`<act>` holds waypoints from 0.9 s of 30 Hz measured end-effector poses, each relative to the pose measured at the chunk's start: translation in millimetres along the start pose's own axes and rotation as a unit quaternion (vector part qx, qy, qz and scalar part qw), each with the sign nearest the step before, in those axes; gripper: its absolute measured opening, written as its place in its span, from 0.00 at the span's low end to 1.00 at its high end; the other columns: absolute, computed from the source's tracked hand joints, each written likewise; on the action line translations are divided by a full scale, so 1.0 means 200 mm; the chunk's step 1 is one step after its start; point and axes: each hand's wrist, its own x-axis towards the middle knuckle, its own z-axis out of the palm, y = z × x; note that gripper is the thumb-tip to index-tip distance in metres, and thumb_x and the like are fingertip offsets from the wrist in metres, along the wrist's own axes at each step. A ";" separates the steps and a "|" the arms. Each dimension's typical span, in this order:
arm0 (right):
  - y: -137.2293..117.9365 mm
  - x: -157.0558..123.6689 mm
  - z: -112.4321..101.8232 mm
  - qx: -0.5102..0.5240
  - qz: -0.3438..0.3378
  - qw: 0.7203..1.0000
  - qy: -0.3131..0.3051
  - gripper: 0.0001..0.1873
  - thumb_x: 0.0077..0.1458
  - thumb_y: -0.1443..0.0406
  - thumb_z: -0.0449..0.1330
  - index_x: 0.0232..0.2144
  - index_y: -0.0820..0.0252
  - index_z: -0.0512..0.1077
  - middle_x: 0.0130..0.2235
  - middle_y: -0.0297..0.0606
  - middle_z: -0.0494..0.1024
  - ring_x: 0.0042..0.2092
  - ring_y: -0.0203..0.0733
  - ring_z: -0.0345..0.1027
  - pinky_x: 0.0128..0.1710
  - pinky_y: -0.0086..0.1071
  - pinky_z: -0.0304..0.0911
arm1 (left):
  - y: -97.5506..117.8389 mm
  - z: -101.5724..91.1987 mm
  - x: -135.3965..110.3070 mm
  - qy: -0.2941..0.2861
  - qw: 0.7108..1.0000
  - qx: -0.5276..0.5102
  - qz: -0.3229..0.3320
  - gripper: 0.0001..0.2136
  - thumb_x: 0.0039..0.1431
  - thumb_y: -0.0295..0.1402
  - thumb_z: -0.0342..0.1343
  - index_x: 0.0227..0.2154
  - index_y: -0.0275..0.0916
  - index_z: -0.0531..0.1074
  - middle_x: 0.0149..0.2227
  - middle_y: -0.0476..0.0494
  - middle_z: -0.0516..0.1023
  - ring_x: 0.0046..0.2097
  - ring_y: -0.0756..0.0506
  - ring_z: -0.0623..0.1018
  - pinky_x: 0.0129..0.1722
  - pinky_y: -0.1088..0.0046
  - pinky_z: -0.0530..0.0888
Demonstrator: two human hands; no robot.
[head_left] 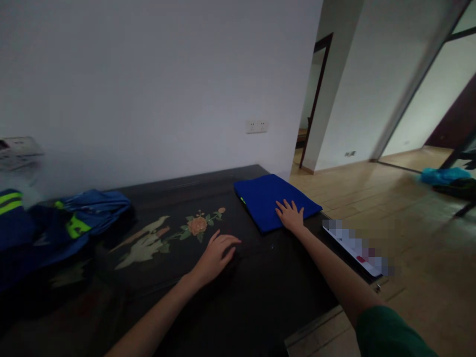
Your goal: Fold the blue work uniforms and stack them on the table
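Observation:
A folded blue garment (266, 196) lies at the far right end of the dark table (260, 297). My right hand (290, 215) rests flat on its near edge, fingers spread and open. My left hand (217, 255) lies on the bare tabletop to the left of the garment, fingers loosely curved and apart, holding nothing, near a painted flower motif (197, 225).
A heap of blue garments with yellow-green reflective stripes (55, 223) lies at the table's left end. A flat white object (353, 248) sits at the table's right edge. A white wall stands behind; wooden floor and a doorway (316, 99) are to the right.

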 end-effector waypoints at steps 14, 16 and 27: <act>0.07 0.03 0.06 0.048 0.012 0.999 0.019 0.32 0.59 0.50 0.39 0.63 0.47 0.56 0.65 0.44 0.56 0.65 0.70 0.43 0.53 0.74 0.42 | -0.56 -0.61 -1.14 0.265 0.921 0.054 -0.282 0.14 0.59 0.35 0.44 0.42 0.42 0.72 0.46 0.44 0.76 0.51 0.43 0.73 0.55 0.63 0.68; 0.04 0.03 0.04 0.049 0.009 0.998 0.037 0.34 0.58 0.49 0.40 0.62 0.50 0.58 0.64 0.47 0.57 0.64 0.71 0.43 0.52 0.74 0.43 | -0.60 -0.69 -1.23 0.297 0.907 0.082 -0.287 0.13 0.59 0.33 0.44 0.41 0.41 0.72 0.45 0.44 0.76 0.51 0.44 0.73 0.55 0.65 0.67; -0.57 -0.71 -0.15 0.249 -0.366 0.896 -0.046 0.20 0.56 0.54 0.48 0.40 0.55 0.75 0.47 0.44 0.76 0.50 0.49 0.69 0.55 0.44 0.61 | -0.96 -1.19 -1.51 0.391 0.717 0.250 -0.520 0.26 0.55 0.27 0.51 0.58 0.33 0.58 0.60 0.33 0.60 0.60 0.37 0.61 0.57 0.60 0.62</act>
